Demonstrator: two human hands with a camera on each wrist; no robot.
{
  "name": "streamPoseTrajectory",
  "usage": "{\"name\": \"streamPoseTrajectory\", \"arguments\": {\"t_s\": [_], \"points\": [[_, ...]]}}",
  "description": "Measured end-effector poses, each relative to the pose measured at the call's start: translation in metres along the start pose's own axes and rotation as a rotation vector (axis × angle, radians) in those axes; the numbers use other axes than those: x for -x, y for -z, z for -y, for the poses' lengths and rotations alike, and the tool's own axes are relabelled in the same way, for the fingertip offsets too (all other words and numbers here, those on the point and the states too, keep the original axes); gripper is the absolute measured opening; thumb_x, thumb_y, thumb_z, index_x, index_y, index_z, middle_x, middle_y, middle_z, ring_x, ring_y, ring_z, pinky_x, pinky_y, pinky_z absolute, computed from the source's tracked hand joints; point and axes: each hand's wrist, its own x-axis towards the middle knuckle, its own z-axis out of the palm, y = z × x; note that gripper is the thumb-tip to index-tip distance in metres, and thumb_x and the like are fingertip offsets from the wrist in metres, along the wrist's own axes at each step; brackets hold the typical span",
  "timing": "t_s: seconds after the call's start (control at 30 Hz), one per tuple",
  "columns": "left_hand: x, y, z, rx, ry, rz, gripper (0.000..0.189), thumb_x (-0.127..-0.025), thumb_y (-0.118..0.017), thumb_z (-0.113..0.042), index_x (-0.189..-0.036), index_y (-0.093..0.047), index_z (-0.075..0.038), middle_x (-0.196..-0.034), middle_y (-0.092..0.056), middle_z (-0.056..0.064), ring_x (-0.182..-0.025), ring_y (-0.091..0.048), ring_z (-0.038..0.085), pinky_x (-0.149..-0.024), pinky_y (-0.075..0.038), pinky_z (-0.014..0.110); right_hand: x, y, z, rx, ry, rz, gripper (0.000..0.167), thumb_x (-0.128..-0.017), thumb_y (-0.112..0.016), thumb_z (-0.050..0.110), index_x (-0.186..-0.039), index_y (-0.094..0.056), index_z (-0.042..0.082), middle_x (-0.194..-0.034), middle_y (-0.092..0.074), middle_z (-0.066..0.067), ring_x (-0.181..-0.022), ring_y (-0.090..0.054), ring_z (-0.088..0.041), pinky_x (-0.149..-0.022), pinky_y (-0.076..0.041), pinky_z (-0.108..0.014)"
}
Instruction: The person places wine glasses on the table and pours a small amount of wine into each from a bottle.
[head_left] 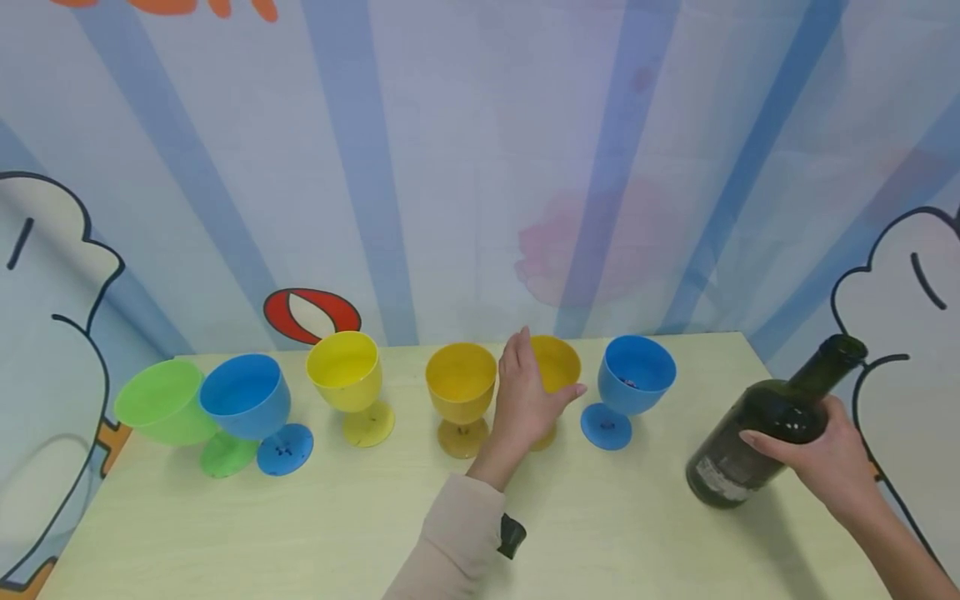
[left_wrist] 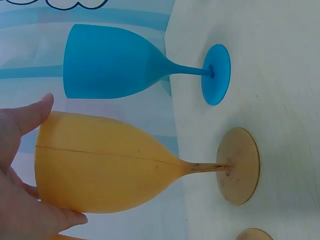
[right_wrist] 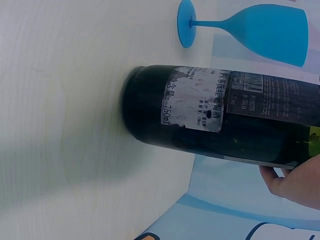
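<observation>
Left hand (head_left: 522, 398) spread wide at the rim of the orange cup (left_wrist: 107, 165), thumb one side, fingers the other; can't tell if it's pinching. Cup upright on the table (head_left: 615, 533), between another orange cup (head_left: 461, 396) and a blue cup (head_left: 636, 383). Right hand (head_left: 836, 462) wrapped around the dark bottle (head_left: 757, 425), right of the blue cup. Can't tell if its base touches down.
</observation>
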Motion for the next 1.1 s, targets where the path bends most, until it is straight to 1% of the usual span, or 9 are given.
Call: {"name": "streamPoseTrajectory", "arguments": {"t_s": [0.23, 0.43, 0.67, 0.83, 0.97, 1.1], "points": [[0.001, -0.003, 0.004, 0.039, -0.007, -0.018, 0.095, -0.075, -0.074, -0.036, -0.143, -0.016, -0.002, -0.145, -0.021, 0.016, -0.131, -0.024, 0.031, -0.102, -0.032, 0.043, 0.000, 0.000, 0.000, 0.006, -0.001, -0.006, 0.095, -0.080, -0.068, 0.038, -0.135, -0.011, -0.014, -0.125, -0.029, -0.039, -0.109, -0.034, -0.053, -0.075, -0.038, -0.062], [0.001, -0.007, 0.008, 0.074, -0.007, -0.041, 0.098, -0.075, -0.075, -0.036, -0.144, -0.014, -0.003, -0.146, -0.019, 0.016, -0.131, -0.024, 0.032, -0.102, -0.032, 0.044, -0.001, -0.001, -0.002, 0.015, 0.011, -0.016, 0.095, -0.079, -0.069, 0.039, -0.135, -0.013, -0.013, -0.125, -0.030, -0.039, -0.109, -0.034, -0.053, -0.074, -0.037, -0.062], [0.002, -0.008, 0.010, 0.089, -0.010, -0.044, 0.098, -0.075, -0.074, -0.037, -0.144, -0.014, -0.004, -0.146, -0.019, 0.015, -0.131, -0.025, 0.031, -0.102, -0.032, 0.044, -0.003, -0.002, -0.006, 0.021, 0.012, -0.012, 0.096, -0.079, -0.069, 0.041, -0.136, -0.013, -0.012, -0.125, -0.030, -0.038, -0.109, -0.034, -0.053, -0.073, -0.038, -0.062], [0.002, -0.010, 0.011, 0.101, 0.013, -0.045, 0.100, -0.075, -0.073, -0.040, -0.144, -0.012, -0.003, -0.146, -0.019, 0.015, -0.131, -0.025, 0.032, -0.102, -0.031, 0.045, -0.004, -0.002, -0.005, 0.015, 0.006, -0.003, 0.097, -0.079, -0.068, 0.042, -0.136, -0.012, -0.012, -0.126, -0.029, -0.039, -0.110, -0.034, -0.054, -0.073, -0.037, -0.063], [0.002, -0.011, 0.012, 0.130, 0.031, -0.048, 0.104, -0.074, -0.074, -0.042, -0.145, -0.008, -0.004, -0.145, -0.019, 0.016, -0.130, -0.026, 0.032, -0.102, -0.031, 0.045, -0.003, -0.002, -0.004, 0.012, 0.005, 0.001, 0.097, -0.079, -0.068, 0.042, -0.136, -0.012, -0.012, -0.126, -0.029, -0.039, -0.109, -0.034, -0.054, -0.073, -0.038, -0.062], [0.003, -0.012, 0.012, 0.165, 0.044, -0.064, 0.106, -0.073, -0.075, -0.042, -0.145, -0.007, -0.004, -0.144, -0.021, 0.018, -0.129, -0.028, 0.032, -0.102, -0.031, 0.045, -0.002, -0.001, -0.001, 0.015, -0.001, 0.002, 0.096, -0.079, -0.068, 0.041, -0.135, -0.012, -0.013, -0.125, -0.028, -0.039, -0.110, -0.033, -0.054, -0.074, -0.038, -0.063]]}}
